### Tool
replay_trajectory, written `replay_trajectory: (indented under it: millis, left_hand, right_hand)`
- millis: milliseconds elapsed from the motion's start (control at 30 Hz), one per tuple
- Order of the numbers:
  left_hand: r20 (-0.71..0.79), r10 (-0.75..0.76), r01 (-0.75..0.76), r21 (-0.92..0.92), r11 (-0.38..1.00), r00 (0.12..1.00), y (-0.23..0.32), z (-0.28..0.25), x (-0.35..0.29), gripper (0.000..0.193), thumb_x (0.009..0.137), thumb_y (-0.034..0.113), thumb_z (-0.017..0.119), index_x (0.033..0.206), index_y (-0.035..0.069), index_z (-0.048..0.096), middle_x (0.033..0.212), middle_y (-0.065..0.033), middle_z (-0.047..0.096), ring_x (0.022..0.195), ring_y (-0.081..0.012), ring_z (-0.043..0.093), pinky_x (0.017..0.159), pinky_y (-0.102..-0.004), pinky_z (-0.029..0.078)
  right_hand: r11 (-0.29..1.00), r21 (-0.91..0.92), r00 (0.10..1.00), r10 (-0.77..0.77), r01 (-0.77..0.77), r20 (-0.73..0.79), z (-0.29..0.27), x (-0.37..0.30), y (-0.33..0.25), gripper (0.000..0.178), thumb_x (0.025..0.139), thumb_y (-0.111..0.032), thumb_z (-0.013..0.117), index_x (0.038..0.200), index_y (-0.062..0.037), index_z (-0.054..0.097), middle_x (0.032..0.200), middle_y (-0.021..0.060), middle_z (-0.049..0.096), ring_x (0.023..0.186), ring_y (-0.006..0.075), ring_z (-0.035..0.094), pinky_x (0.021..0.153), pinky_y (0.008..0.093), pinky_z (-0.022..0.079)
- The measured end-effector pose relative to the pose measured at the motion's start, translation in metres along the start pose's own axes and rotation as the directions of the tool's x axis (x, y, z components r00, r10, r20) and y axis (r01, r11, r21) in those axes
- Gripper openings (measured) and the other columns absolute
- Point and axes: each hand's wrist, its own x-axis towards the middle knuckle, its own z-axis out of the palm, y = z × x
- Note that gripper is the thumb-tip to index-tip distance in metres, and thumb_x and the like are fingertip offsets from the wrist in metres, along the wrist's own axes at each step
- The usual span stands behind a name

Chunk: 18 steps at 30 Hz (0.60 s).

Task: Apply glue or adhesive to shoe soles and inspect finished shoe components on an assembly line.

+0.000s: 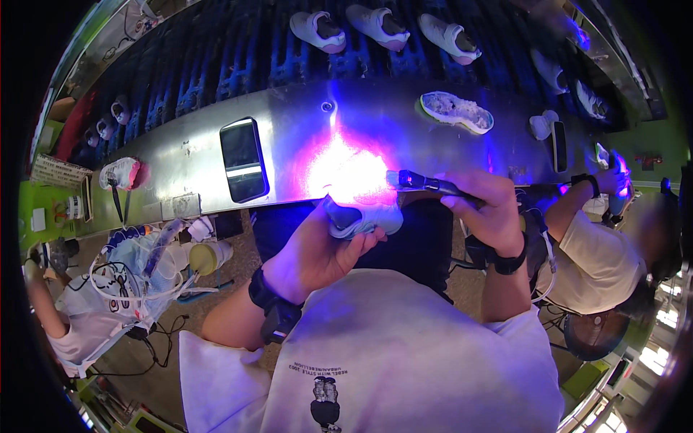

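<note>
Head view: left grip (312,254) curling part-closed around pale shoe (385,219), probably light, soft-sided, likely best cupped from beneath; right grip (492,211) pinching stiff-looking dark brush (424,182).

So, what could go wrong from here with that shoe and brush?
Bright glare could hide part of the pale shoe, so the brush might land off target. Only the left hand holds the shoe, so it might slip. The phone at left lies near the edge of the metal table and could get knocked off.
</note>
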Motion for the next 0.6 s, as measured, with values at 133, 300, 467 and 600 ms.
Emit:
replay_trajectory:
  millis: [133,300,467,600]
  left_hand:
    - [0.018,-0.056,0.057,-0.055,0.997,0.998,-0.003,0.0,0.0,0.077,0.106,0.059,0.039,0.142,-0.009,0.04,0.116,-0.0369,0.062,0.097,-0.0392,0.074,0.084,-0.0374,0.067]
    - [0.103,-0.074,0.076,-0.025,0.997,0.992,-0.008,0.0,-0.009,0.073,0.106,0.056,0.042,0.141,-0.008,0.043,0.115,-0.0348,0.064,0.095,-0.0387,0.074,0.083,-0.0362,0.067]
    - [0.238,0.441,-0.44,0.78,0.445,0.866,-0.018,0.015,-0.017,0.066,0.105,0.059,0.044,0.142,0.005,0.053,0.121,-0.0136,0.07,0.087,-0.0271,0.074,0.074,-0.0298,0.061]
    - [0.204,0.436,-0.455,0.645,0.614,0.877,0.014,-0.001,-0.011,0.055,0.102,0.035,0.064,0.143,0.001,0.051,0.121,-0.0064,0.069,0.104,-0.0205,0.069,0.089,-0.0336,0.057]
  right_hand:
    - [0.994,-0.078,0.995,0.077,-0.071,0.069,0.005,-0.004,-0.001,0.035,0.08,-0.001,0.078,0.115,0.0005,0.075,0.09,0.0104,0.072,0.079,0.0188,0.067,0.074,0.0295,0.052]
    - [0.994,-0.078,0.997,0.081,-0.081,0.007,0.026,-0.028,0.006,0.036,0.079,-0.001,0.079,0.115,-0.0001,0.075,0.092,0.0096,0.073,0.08,0.0186,0.068,0.075,0.0296,0.052]
    - [0.999,-0.012,0.996,0.048,-0.049,-0.077,0.041,-0.038,0.016,0.04,0.08,-0.006,0.082,0.119,-0.0038,0.074,0.081,0.0112,0.068,0.07,0.0182,0.065,0.067,0.0291,0.051]
    - [0.986,-0.052,0.978,0.151,-0.159,-0.143,0.053,-0.009,-0.004,0.036,0.085,-0.007,0.08,0.12,-0.0009,0.072,0.091,0.0168,0.073,0.078,0.0222,0.071,0.073,0.0317,0.054]
